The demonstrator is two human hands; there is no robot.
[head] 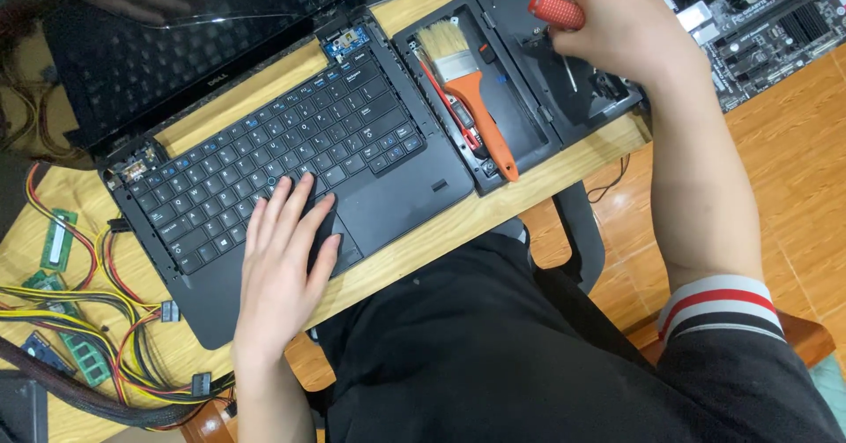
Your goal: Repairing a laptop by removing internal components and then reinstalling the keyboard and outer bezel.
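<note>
Far left edge of the bench, there's a tangle of red, yellow and black cables (106,320) with green memory sticks (58,240) lying among them. Next along, the open black laptop (291,152) sits at an angle, its screen tipped back toward the far edge. The left hand (286,253) lies flat on the laptop's near side, palm down, fingers loosely spread. The fingertips rest on the lower rows of keys and the palm covers the touchpad area, nothing pinched at all.

Moving right, a black tool tray (520,81) butts up against the laptop's right side. An orange-handled brush (471,90) lies in its left compartment, bristles pointing to the far edge.

Over the tray's right compartment, the right hand (621,29) is curled tight around a screwdriver (557,11). The red ribbed handle pokes out to the left of the knuckles, fingers wrapped closed on it, and a thin metal shaft runs down below the hand into the compartment. At the bench's far right corner lies a bare circuit board (767,20).
</note>
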